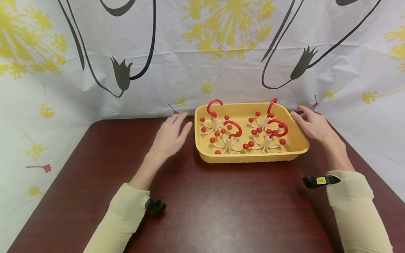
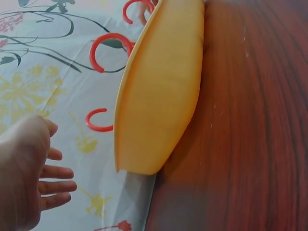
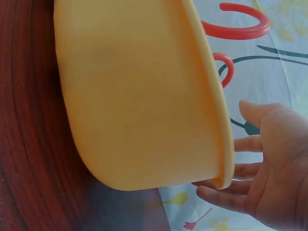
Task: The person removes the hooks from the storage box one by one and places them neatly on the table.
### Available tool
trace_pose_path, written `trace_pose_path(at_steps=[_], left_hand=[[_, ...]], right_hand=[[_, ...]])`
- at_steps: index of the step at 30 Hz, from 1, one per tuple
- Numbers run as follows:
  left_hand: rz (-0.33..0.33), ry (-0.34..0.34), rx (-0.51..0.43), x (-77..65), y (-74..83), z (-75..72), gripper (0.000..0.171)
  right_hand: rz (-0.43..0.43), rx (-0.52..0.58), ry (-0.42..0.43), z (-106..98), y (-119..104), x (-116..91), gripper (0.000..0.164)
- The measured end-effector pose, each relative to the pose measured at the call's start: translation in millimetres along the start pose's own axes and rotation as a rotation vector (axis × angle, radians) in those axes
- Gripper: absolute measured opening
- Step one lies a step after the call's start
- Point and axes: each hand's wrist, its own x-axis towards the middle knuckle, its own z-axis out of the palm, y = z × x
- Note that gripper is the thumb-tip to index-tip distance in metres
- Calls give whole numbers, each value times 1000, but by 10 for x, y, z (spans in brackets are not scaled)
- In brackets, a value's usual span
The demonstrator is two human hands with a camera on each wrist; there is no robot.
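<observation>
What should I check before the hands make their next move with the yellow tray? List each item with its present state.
1. Yellow tray resting on the table: ok.
2. Four red-hooked pieces inside the tray: ok.
3. Red hooks below the tray's rim: not ok; some rise above it.
4. Left hand on the tray: not ok; it is beside the left end, apart from it.
5. Right hand touching the tray: cannot tell; it is close to the right end, contact unclear.

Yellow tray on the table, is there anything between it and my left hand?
Nothing visible. In the head view, the left hand is beside the left end of the yellow tray, with only a gap between. The red hooks are inside the rim.
</observation>
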Motion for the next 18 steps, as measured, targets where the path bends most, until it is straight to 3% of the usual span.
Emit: trace_pose_path(at_steps=[11, 18], left_hand=[[63, -68, -122, 64, 193, 210, 48], [92, -85, -175, 123, 326, 321, 46]], right_hand=[[13, 19, -16, 109, 56, 22, 74], [-23, -33, 27, 151, 76, 47, 45]])
